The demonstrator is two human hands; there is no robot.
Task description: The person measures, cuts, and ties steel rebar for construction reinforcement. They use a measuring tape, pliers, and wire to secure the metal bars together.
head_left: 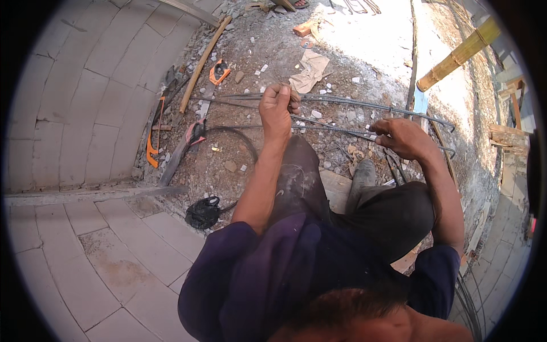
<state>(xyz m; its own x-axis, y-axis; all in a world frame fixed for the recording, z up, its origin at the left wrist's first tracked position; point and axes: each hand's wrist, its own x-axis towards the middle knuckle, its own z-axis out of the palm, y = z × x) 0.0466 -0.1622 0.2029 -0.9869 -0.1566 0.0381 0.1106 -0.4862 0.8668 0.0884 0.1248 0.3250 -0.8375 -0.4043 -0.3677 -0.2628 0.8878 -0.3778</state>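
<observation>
Several thin steel rebar rods (342, 100) lie side by side across the ground in front of me, with bent ends at the right. Over their middle is my left hand (276, 108), closed, with the thumb pressed against the fingers. Something thin and brownish shows at its fingertips, too small to name. My right hand (403, 138) hovers by the right part of the rods, its fingers bent with a gap between thumb and fingers. Nothing shows in it. Whether it touches a rod cannot be made out. My knees are bent close behind the rods.
On the left lie an orange hacksaw (151, 143), a pink-handled tool (196, 131), an orange tool (219, 72), a wooden stick (204, 65) and a black plastic bag (203, 213). Crumpled paper (310, 71) and a brick piece (302, 30) lie ahead. A bamboo pole (461, 56) leans at right.
</observation>
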